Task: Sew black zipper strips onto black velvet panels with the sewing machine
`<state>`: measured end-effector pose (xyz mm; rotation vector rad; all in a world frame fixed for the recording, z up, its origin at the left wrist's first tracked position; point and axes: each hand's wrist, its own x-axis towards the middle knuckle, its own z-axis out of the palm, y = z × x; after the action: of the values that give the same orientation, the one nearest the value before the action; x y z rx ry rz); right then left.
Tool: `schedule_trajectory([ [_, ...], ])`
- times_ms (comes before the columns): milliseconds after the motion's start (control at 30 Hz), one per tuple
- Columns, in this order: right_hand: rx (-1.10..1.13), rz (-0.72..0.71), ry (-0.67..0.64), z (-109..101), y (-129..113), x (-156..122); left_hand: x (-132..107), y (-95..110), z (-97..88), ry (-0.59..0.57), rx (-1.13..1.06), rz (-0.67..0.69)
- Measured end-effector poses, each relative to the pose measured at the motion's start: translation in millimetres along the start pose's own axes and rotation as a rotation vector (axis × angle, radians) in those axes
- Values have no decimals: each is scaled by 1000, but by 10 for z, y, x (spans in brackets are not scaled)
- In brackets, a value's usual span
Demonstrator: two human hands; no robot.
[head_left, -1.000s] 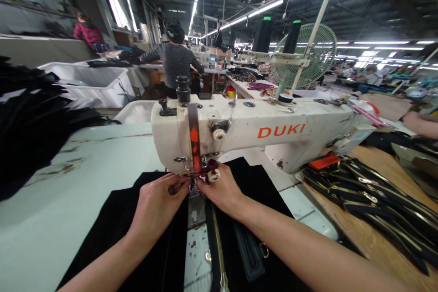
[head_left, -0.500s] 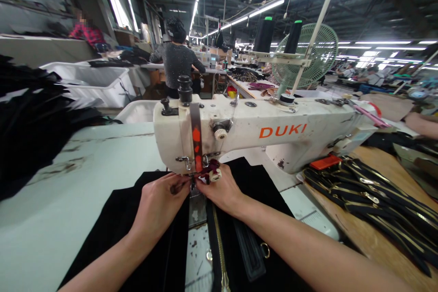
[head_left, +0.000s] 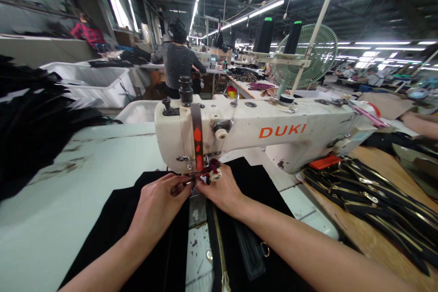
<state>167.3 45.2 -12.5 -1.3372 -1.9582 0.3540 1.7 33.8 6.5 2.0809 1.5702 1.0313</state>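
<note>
Left hand [head_left: 159, 205] closer, zipper [head_left: 219, 255] pointing at machine [head_left: 260, 132]

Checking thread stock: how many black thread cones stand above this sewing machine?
2. The left thread cone and the right thread cone stand on the rack, near the green fan. Others may be hidden.

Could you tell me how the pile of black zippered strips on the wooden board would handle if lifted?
The black zippered strips would probably hang floppy, since they lie draped across one another. Their metal-looking teeth may add some weight. Loosely piled, they could slide apart when lifted.
</note>
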Motion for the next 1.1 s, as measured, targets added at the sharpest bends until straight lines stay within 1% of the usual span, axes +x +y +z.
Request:
schedule_trajectory([
  [200,27,43,-32,-55,-35,8,10,-42,-1,28,-13,69],
  [333,83,91,-81,-143,-58,14,-37,-28,-26,48,-27,143],
  [400,125,124,-108,-217,-60,28,-71,-14,-42,53,-40,208],
  [467,175,170,-134,-303,-53,48,-94,-13,-51,81,-45,308],
  [567,303,269,-229,-400,-38,75,-100,-36,-50,138,-25,452],
  [667,496,357,-362,-403,-53,81,-95,-63,-41,150,6,490],
  [767,629,400,-403,-334,-94,75,-100,-73,-33,147,10,479],
  [833,660,415,-388,-289,-114,70,-104,-69,-31,136,-10,464],
  [900,657,417,-374,-264,-115,66,-105,-60,-32,109,-35,422],
  [1000,594,391,-354,-264,-91,56,-93,-39,-34,55,-73,277],
  [1100,475,323,-303,-271,-59,43,-70,-23,-29,1,-138,134],
])
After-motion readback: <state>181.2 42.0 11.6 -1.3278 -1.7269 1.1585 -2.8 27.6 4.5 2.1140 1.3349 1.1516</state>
